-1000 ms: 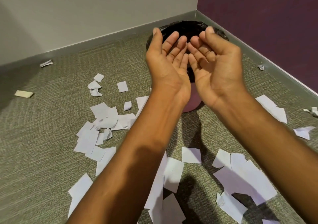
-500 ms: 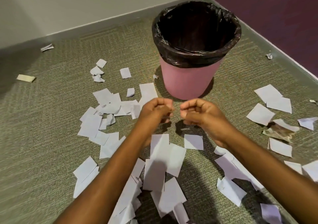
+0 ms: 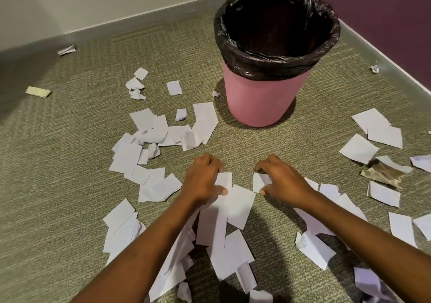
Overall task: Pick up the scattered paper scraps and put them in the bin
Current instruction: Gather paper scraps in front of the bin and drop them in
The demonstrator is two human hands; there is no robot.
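A pink bin (image 3: 263, 102) with a black liner stands upright on the carpet near the room's corner. White paper scraps (image 3: 149, 128) lie scattered all around it. My left hand (image 3: 204, 181) is down on the carpet in front of the bin, fingers and thumb curled around the top of a long white scrap (image 3: 240, 203). My right hand (image 3: 281, 180) is beside it, a small gap apart, pinching a small white scrap (image 3: 258, 182) between fingers and thumb. More scraps lie under and between my forearms (image 3: 224, 251).
Grey baseboard and walls close the corner behind and to the right of the bin. A crumpled brown paper (image 3: 382, 174) lies among scraps at the right. A yellowish strip (image 3: 38, 91) and a crumpled bit (image 3: 66, 50) lie far left. Bare carpet (image 3: 238, 146) separates hands and bin.
My hands came away from above the bin, where they were cupped open, and dropped to the carpet. They now close on scraps in front of the bin.
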